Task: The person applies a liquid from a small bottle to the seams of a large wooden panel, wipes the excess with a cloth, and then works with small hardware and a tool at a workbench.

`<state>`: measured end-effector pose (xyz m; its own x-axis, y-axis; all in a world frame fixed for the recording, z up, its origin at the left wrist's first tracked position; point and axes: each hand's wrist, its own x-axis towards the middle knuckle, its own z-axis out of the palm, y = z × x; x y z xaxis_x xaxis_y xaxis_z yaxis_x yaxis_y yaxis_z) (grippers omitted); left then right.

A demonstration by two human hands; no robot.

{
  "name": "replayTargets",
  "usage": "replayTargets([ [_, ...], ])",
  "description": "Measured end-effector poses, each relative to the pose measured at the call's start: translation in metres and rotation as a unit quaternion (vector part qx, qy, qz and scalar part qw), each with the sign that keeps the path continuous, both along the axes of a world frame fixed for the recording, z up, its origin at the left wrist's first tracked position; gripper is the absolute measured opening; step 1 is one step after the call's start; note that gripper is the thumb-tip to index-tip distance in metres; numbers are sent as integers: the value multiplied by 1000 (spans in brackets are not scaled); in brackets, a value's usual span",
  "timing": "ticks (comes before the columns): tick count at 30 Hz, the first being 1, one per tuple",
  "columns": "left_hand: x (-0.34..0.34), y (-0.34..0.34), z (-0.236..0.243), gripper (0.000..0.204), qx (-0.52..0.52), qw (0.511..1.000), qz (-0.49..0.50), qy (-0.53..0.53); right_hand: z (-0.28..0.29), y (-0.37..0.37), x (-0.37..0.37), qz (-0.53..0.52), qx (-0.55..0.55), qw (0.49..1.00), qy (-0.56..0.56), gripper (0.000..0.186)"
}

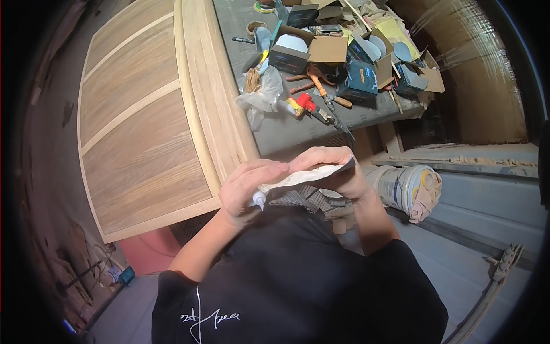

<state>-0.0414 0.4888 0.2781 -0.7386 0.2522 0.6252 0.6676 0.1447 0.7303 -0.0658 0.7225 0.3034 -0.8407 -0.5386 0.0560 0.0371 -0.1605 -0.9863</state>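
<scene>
My left hand [243, 180] is closed on one end of a bent whitish sheet of paper [303, 176]. A small white bottle with a pointed nozzle [259, 199] sticks out below the same hand, against the palm. With bent fingers, my right hand [345, 178] grips the sheet's other end, where a dark grey edge shows. The sheet is held up in front of my chest, next to the corner of a wooden panel [157, 143] with a pale frame. What lies beneath my fingers is hidden.
Past my hands is a grey-topped bench [292, 135] with pincers [315, 77], a red-and-yellow tool [303, 104], a plastic bag [263, 94] and several open boxes, one being a dark box [358, 80]. A white bucket [392, 186] lies on its side at the right.
</scene>
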Motion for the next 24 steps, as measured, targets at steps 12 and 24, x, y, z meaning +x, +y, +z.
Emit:
replayTargets([
  [12, 18, -11, -43, 38, 119, 953, 72, -269, -22, -12, 0, -200, -57, 971, -116, 42],
  [24, 73, -67, -106, 36, 262, 774, 33, -576, -44, -17, -23, -260, -63, 936, -229, 31],
])
